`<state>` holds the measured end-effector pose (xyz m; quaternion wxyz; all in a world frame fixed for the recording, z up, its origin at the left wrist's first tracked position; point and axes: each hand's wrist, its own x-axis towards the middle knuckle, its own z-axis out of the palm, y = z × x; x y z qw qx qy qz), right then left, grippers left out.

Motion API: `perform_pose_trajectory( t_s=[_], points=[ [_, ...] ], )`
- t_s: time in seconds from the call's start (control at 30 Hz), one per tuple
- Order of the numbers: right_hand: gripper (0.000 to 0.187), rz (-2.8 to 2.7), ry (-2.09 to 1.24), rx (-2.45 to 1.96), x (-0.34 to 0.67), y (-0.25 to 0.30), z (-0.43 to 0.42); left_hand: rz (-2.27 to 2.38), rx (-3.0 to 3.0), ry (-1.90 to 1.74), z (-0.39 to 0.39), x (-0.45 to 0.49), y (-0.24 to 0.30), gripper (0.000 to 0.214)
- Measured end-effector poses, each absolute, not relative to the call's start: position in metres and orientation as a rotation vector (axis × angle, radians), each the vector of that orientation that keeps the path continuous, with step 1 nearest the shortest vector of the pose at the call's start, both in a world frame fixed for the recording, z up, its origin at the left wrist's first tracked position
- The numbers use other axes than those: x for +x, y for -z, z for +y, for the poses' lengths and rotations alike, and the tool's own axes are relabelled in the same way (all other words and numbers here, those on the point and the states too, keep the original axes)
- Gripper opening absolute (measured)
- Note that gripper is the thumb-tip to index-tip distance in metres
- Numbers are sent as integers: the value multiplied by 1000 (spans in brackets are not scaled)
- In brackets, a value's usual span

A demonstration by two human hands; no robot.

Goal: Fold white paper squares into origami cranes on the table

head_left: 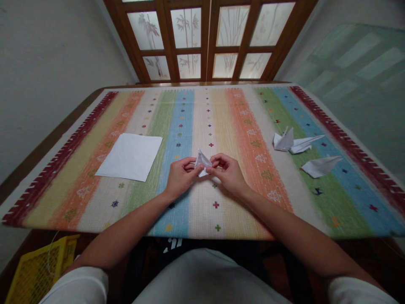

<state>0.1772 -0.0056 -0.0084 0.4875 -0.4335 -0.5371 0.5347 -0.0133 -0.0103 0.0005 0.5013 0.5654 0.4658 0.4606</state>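
Observation:
Between my two hands, over the middle of the table, is a small folded white paper [203,158] with a pointed top. My left hand [182,175] pinches its left side, thumb in front and fingers behind. On the other side, my right hand [230,172] grips the paper with thumb and curled fingers. Both thumbs nearly meet at the paper's lower front. The finer folds are too small to make out, and the fingertips behind it are partly hidden.
A stack of white square paper sheets [131,156] lies to the left. Several folded paper cranes [321,166] rest at the right. A striped tablecloth [202,211] covers the table. Down at the left is a yellow plastic basket [41,266]; wooden doors [209,42] stand beyond the far edge.

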Motion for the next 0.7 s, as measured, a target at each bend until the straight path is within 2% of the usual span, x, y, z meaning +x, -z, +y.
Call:
perform_pose_trajectory(
  t_s=[0.17, 0.37, 0.5, 0.7],
  points=[
    [44, -1211, -1288, -1025, 177, 9, -4, 1111, 1269, -1090, -7, -12, 2, 42],
    [26, -1338, -1086, -1106, 181, 8, -3, 968, 1178, -1075, -5, -13, 1, 34],
    [20, -1432, -952, -1094, 181, 4, -6, 977, 1217, -1088, -3, -13, 3, 32],
    [27, -1532, -949, -1049, 182, 1, -10, 1026, 1261, -1115, -2, -13, 7, 40]
  ],
)
